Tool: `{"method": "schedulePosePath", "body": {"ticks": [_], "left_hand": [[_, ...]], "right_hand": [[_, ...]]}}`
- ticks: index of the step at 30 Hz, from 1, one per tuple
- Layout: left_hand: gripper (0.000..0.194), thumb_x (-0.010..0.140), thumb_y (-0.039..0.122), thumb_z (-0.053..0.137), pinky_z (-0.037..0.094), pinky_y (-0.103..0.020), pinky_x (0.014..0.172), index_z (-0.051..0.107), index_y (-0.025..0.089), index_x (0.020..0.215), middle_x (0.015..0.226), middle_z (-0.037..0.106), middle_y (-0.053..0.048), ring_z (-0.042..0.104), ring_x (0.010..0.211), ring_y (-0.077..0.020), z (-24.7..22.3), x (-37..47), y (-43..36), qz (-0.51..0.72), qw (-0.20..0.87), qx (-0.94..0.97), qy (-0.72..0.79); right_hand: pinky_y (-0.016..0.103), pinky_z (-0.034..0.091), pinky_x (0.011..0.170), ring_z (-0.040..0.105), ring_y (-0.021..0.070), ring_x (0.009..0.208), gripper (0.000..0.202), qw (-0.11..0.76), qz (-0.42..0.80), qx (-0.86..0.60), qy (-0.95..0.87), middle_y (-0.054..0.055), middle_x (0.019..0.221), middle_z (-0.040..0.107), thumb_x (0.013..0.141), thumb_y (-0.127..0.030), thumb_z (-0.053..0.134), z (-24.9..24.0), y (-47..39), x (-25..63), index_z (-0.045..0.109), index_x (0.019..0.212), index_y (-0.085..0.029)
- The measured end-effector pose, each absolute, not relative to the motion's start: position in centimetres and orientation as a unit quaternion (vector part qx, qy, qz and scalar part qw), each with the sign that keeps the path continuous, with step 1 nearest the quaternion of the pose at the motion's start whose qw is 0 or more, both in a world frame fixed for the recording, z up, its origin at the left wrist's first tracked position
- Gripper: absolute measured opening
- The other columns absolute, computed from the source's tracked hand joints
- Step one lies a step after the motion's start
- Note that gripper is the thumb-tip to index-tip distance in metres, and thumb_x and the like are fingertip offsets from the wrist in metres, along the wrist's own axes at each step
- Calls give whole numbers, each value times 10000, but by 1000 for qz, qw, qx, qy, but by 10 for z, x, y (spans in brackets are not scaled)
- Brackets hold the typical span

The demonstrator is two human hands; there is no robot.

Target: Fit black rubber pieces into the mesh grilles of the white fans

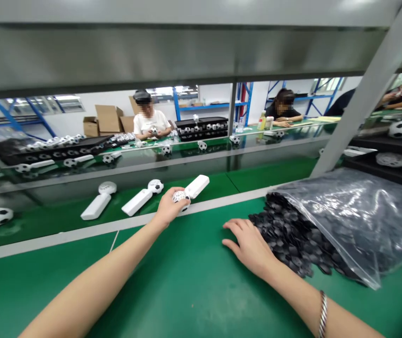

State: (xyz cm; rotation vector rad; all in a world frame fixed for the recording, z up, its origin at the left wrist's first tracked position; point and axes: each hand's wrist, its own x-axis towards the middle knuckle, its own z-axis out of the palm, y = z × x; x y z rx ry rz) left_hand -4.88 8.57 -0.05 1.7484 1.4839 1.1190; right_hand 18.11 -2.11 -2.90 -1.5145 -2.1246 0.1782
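Note:
My left hand (170,205) is closed round the round soccer-ball head of a white handheld fan (198,186), whose handle points away to the upper right over the green belt. Two more white fans lie to its left: one with a soccer-ball head (138,201), the other with a pale grille (97,205). My right hand (248,241) rests low over the green table (193,291) with its fingers spread. Just right of it, a heap of small black plastic pieces (294,234) spills from a clear plastic bag (359,216). The right fingertips sit at the heap's left edge.
A metal strip (63,236) divides table from belt. A slanted grey post (362,89) stands on the right, and a wide metal beam (116,56) crosses overhead. Black trays (201,126) hold ball-shaped parts. Across the line sit a person in white (151,123) and one in black (282,110).

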Motion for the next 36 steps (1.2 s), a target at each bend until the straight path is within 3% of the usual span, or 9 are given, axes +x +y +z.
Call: {"method": "schedulePosePath", "body": {"ticks": [4, 8, 11, 14, 18, 22, 25, 29, 36], "left_hand": [[434, 654, 360, 623, 461, -325, 758, 553, 152, 1029, 952, 607, -78, 579, 848, -220, -7, -68, 152, 430, 191, 655, 591], [424, 713, 472, 559, 360, -340, 935, 584, 159, 999, 1056, 583, -90, 495, 1040, -244, -5, -99, 181, 422, 79, 651, 626], [455, 783, 506, 453, 283, -343, 998, 531, 183, 1094, 1176, 515, -88, 409, 1142, -242, 5, -137, 182, 408, -2, 606, 683], [562, 747, 495, 500, 247, -466, 985, 448, 159, 1195, 1270, 420, -160, 317, 1202, -340, 8, -183, 171, 360, -39, 528, 768], [660, 587, 438, 656, 314, -594, 823, 500, 69, 1112, 1153, 485, -281, 387, 1084, -485, -3, -233, 150, 263, 12, 443, 857], [504, 645, 402, 587, 418, -466, 744, 538, 116, 1057, 1007, 599, -203, 537, 946, -398, -6, -249, 140, 220, 84, 472, 850], [595, 699, 478, 514, 444, -399, 705, 436, 167, 1201, 1056, 596, -151, 581, 887, -336, 4, -240, 132, 222, 111, 510, 824], [662, 719, 564, 457, 453, -348, 727, 350, 220, 1275, 1178, 544, -96, 567, 955, -297, 13, -203, 99, 239, 111, 588, 765], [630, 722, 480, 489, 408, -335, 899, 373, 260, 1300, 1305, 455, -23, 451, 1153, -282, -2, -112, 11, 162, 184, 742, 624]], "right_hand": [[431, 404, 794, 490, 266, 968, 182, 198, 41, -566, -800, 61, 1035, 573, 829, -185, 559, -35, -22, 184, 585, 1005, -227], [409, 410, 752, 521, 245, 909, 184, 182, 39, -560, -808, 39, 950, 585, 852, -141, 497, -42, -18, 190, 593, 963, -252], [411, 410, 748, 522, 256, 926, 167, 184, 44, -558, -808, 35, 943, 584, 854, -181, 496, -49, -15, 194, 594, 958, -266], [412, 408, 762, 520, 267, 942, 133, 191, 51, -559, -805, 39, 954, 582, 843, -254, 518, -53, -13, 195, 598, 949, -269], [413, 401, 798, 508, 270, 964, 185, 182, 87, -564, -801, 42, 1006, 571, 810, -299, 546, -47, -14, 198, 590, 987, -271], [380, 378, 865, 482, 245, 1002, 245, 175, 147, -558, -798, 36, 1042, 553, 773, -246, 567, -32, -18, 203, 580, 1016, -266], [360, 369, 866, 474, 241, 1008, 265, 174, 151, -583, -779, 40, 1036, 554, 737, -174, 582, -23, -20, 205, 595, 992, -245], [316, 368, 837, 499, 217, 959, 187, 190, 146, -591, -770, 27, 914, 592, 743, -99, 541, -21, -19, 205, 622, 856, -224], [268, 386, 748, 533, 183, 827, 130, 239, 95, -569, -781, 22, 820, 598, 789, -120, 515, -24, -13, 205, 607, 762, -208]]}}
